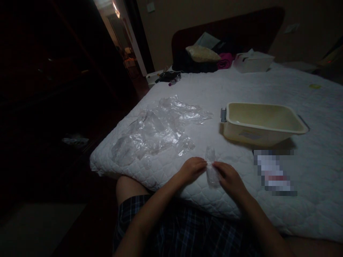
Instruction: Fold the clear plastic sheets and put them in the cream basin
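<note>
A small bundle of clear plastic (213,176), narrow and gathered at its middle, lies at the front of the white quilted bed (187,192). My left hand (193,168) pinches its left side near the gathered part. From the right, my right hand (229,177) has fingers closed on the same spot. Just beyond my left hand, a wide heap of crumpled clear plastic bags (158,128) spreads over the mattress. The room is dim, and the bundle's exact kind is hard to make out.
A cream plastic tub (257,134) with grey side clips stands to the right. Near it lies a blurred-out flat item (274,173). At the back are a white box (253,62), a pillow (203,53) and a rolled magenta cloth (225,61). The bed's edge drops off at the left.
</note>
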Tool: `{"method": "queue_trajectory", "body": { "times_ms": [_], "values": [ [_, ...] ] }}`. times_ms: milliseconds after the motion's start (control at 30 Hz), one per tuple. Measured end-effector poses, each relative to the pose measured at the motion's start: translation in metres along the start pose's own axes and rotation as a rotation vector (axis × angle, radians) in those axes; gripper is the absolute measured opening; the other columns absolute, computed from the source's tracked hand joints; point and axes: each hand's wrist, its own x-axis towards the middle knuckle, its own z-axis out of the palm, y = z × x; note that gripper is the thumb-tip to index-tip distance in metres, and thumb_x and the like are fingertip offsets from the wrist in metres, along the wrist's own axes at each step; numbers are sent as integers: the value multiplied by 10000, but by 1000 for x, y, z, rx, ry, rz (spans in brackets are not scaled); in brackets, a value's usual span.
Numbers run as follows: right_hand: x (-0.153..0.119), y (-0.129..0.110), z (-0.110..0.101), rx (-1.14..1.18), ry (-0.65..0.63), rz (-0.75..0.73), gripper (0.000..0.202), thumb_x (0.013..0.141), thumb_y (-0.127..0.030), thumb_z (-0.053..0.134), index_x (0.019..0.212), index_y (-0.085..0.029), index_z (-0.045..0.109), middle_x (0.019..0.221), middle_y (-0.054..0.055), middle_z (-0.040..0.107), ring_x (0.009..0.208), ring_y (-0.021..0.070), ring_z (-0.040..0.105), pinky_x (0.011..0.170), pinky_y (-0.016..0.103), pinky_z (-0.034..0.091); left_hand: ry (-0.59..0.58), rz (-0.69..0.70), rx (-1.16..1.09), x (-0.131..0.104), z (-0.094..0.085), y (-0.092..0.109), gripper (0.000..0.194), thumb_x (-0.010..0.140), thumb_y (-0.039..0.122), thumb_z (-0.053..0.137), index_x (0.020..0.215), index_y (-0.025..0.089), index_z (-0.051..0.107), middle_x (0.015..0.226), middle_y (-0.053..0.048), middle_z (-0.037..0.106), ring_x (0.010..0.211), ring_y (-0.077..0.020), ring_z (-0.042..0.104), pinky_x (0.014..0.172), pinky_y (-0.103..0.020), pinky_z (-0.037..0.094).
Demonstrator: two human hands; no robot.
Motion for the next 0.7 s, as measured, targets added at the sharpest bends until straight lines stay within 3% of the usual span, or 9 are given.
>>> {"method": "queue_trajectory", "body": {
  "times_ms": [133, 233, 467, 700],
  "values": [
    [-2, 4, 1, 45, -33, 43, 356, 721, -170, 513, 1066, -165, 601, 1060, 110, 642, 993, 245, 580, 866, 431, 463, 19, -130, -161, 0, 0, 0, 224, 867, 320, 507, 1004, 192, 631, 1015, -60, 647, 978, -159, 579, 873, -309, 464],
    [-2, 5, 1, 76, -42, 91, 325, 741, -220, 533, 1054, -170, 608, 1062, 105, 641, 999, 247, 576, 874, 433, 453, 22, -197, -195, 0, 2, 0, 240, 860, 325, 520, 1022, 189, 634, 1011, -56, 646, 971, -155, 574, 876, -299, 456],
    [7, -9, -6, 132, -57, 163, 242, 841, -340, 473, 950, -208, 644, 933, 66, 675, 875, 224, 614, 770, 379, 481, 37, -267, -162, 5, 8, 4, 193, 859, 292, 524, 939, 179, 659, 960, -43, 651, 928, -148, 574, 858, -290, 451],
    [11, -17, -10, 145, -28, 242, 265, 840, -390, 462, 836, -194, 640, 798, 46, 675, 725, 199, 615, 656, 320, 479, 42, -318, -109, 9, 5, 13, 188, 872, 291, 495, 888, 187, 651, 950, -33, 641, 913, -153, 569, 844, -308, 453]
  ]
}}
